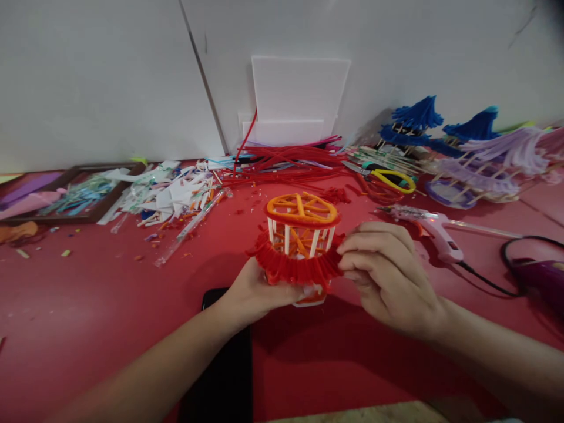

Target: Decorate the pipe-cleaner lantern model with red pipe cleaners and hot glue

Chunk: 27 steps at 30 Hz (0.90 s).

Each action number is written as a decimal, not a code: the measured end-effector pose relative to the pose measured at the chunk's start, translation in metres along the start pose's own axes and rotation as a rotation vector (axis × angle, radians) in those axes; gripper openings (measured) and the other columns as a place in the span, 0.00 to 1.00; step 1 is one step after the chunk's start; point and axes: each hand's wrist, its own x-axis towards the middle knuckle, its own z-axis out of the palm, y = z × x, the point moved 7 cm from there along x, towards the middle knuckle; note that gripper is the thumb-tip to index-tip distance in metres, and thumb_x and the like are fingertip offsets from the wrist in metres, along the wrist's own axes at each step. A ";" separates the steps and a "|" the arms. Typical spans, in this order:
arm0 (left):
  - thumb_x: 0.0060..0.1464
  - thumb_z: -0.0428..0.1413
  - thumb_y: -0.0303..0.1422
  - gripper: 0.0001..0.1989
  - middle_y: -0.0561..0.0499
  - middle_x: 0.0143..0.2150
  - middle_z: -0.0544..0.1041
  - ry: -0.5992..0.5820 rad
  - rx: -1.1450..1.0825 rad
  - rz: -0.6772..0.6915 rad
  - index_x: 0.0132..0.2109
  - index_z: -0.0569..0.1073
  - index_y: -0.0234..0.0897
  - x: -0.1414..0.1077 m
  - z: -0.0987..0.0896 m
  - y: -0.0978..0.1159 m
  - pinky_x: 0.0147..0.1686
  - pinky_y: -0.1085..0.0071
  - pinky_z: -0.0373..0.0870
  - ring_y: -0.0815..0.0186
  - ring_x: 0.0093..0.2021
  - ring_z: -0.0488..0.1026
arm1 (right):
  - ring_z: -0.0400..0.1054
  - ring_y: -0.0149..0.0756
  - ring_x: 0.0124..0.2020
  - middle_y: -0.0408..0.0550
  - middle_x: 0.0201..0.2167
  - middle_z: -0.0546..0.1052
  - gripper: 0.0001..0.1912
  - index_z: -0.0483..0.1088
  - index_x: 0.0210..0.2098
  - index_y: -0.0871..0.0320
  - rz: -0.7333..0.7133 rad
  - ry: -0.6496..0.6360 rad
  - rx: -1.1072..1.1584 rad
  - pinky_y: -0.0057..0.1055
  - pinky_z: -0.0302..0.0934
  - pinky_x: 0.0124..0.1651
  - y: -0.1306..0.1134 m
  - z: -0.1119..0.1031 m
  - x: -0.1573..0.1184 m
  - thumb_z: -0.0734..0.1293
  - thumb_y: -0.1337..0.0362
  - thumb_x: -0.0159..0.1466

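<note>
A small tower model [302, 210] stands upright near the middle of the red table, with an orange spoked ring on top, white posts below it and a red fringed skirt around its lower part. My left hand [259, 296] is wrapped round the model under the skirt, its thumb across the front. At the skirt's right edge my right hand [388, 273] has its fingers curled together, pinching the red fringe. The fingertips of my left hand are hidden behind the model.
A pink glue gun [440, 235] lies at the right, its cable trailing. Yellow-handled pliers [394, 179], red stems [291, 158] and blue-roofed models [416, 117] sit behind. Scraps [171, 191] fill the back left. A black phone [224, 370] lies at the front.
</note>
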 end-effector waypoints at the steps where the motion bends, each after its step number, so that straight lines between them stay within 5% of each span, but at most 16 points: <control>1: 0.38 0.68 0.37 0.24 0.46 0.47 0.80 -0.004 -0.001 0.001 0.45 0.75 0.36 0.000 0.000 0.000 0.52 0.58 0.69 0.52 0.49 0.75 | 0.68 0.38 0.40 0.50 0.34 0.74 0.04 0.68 0.34 0.59 -0.003 0.001 0.000 0.39 0.65 0.44 0.000 -0.001 0.000 0.62 0.71 0.64; 7: 0.40 0.67 0.38 0.25 0.41 0.49 0.78 0.002 0.009 0.010 0.47 0.74 0.34 0.001 -0.006 -0.007 0.53 0.57 0.68 0.52 0.50 0.74 | 0.68 0.39 0.41 0.49 0.35 0.74 0.08 0.69 0.39 0.59 -0.011 0.054 -0.055 0.39 0.65 0.44 0.001 -0.008 0.000 0.69 0.68 0.59; 27: 0.35 0.70 0.35 0.26 0.45 0.47 0.80 0.014 -0.025 -0.009 0.45 0.76 0.38 0.002 -0.007 -0.009 0.51 0.60 0.69 0.53 0.48 0.75 | 0.68 0.40 0.42 0.51 0.34 0.75 0.08 0.70 0.36 0.61 -0.120 0.029 -0.013 0.38 0.67 0.42 -0.005 -0.002 -0.001 0.62 0.77 0.60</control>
